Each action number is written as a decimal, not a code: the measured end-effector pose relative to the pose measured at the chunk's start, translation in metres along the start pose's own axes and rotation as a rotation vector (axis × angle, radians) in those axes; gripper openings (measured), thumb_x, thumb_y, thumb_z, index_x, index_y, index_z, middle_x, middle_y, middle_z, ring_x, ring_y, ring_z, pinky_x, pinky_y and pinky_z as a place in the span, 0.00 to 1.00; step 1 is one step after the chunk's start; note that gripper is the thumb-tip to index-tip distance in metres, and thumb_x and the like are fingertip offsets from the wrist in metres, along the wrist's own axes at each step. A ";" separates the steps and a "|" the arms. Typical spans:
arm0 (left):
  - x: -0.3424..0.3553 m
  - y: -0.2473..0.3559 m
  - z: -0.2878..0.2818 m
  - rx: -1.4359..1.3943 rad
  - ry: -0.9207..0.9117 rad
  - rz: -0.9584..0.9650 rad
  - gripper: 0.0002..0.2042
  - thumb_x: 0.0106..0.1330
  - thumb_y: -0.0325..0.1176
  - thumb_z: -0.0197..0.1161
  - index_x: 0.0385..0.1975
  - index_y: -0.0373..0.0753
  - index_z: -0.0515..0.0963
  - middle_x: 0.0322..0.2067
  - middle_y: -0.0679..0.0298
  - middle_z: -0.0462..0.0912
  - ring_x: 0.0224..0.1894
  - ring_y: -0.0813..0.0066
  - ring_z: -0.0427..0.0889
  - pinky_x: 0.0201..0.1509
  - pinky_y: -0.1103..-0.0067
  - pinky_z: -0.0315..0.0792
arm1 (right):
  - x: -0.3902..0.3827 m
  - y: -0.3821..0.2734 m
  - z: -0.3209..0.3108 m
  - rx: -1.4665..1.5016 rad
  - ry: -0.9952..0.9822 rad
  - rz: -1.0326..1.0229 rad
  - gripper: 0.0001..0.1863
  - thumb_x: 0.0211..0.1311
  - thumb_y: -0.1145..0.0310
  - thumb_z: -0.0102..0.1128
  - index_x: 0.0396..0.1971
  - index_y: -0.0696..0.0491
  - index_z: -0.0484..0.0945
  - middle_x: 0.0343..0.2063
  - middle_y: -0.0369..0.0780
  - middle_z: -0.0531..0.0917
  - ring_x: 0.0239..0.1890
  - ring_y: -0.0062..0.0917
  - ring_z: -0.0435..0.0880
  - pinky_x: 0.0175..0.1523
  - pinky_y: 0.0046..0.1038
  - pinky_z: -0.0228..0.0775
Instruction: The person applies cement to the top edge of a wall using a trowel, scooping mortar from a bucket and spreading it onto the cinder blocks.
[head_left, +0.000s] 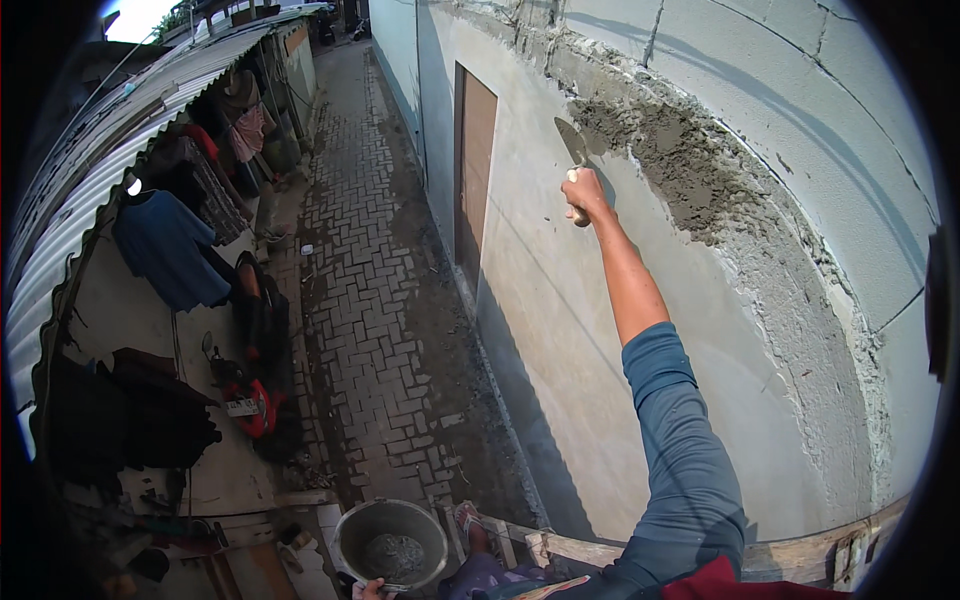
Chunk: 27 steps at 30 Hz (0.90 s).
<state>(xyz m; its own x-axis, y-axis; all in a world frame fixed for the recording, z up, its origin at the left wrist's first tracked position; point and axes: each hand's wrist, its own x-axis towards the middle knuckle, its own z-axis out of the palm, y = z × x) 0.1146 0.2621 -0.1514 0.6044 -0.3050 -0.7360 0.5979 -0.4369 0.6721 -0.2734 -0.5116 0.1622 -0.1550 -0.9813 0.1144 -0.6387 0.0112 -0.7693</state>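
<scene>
Gripping the handle of a pointed metal trowel (573, 142), the right hand (583, 193) positions its blade just left of the rough, dark grey mortar patch (685, 165) on the smooth plastered wall (560, 310). Well below and left of that patch, the left hand (373, 590) touches the near rim of a round grey bucket (427, 545) containing grey mix (394, 556); whether its fingers clench the rim cannot be determined.
</scene>
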 end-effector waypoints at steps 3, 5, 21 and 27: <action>-0.009 0.006 0.007 -0.112 -0.026 -0.002 0.13 0.58 0.30 0.63 0.42 0.35 0.76 0.37 0.55 0.79 0.40 0.58 0.80 0.39 0.65 0.80 | 0.038 0.005 -0.019 -0.021 0.263 0.015 0.06 0.51 0.72 0.59 0.21 0.59 0.76 0.19 0.41 0.80 0.17 0.26 0.79 0.17 0.29 0.71; -0.017 0.010 0.005 -0.154 -0.013 0.036 0.14 0.58 0.30 0.63 0.43 0.35 0.76 0.38 0.55 0.79 0.41 0.59 0.80 0.41 0.65 0.79 | 0.028 0.000 -0.021 0.148 0.328 0.060 0.05 0.51 0.72 0.59 0.23 0.59 0.77 0.18 0.41 0.79 0.16 0.25 0.78 0.18 0.29 0.72; -0.033 -0.026 -0.043 -0.143 -0.176 0.275 0.19 0.63 0.32 0.60 0.53 0.33 0.70 0.47 0.55 0.75 0.51 0.61 0.75 0.53 0.65 0.75 | 0.024 -0.016 -0.009 -0.083 0.442 0.034 0.11 0.50 0.71 0.65 0.32 0.60 0.79 0.19 0.43 0.81 0.15 0.28 0.80 0.20 0.32 0.71; -0.024 -0.055 -0.070 -0.039 -0.299 0.438 0.21 0.65 0.33 0.58 0.56 0.32 0.68 0.50 0.55 0.73 0.53 0.62 0.72 0.57 0.65 0.73 | -0.029 -0.028 -0.037 0.435 0.465 -0.022 0.09 0.52 0.73 0.64 0.34 0.59 0.80 0.18 0.38 0.79 0.14 0.20 0.76 0.17 0.25 0.70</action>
<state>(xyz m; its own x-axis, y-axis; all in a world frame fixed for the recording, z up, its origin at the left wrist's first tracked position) 0.1041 0.3523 -0.1648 0.6285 -0.6823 -0.3734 0.3463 -0.1844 0.9198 -0.2791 -0.4763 0.2033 -0.5185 -0.7935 0.3186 -0.2960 -0.1830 -0.9375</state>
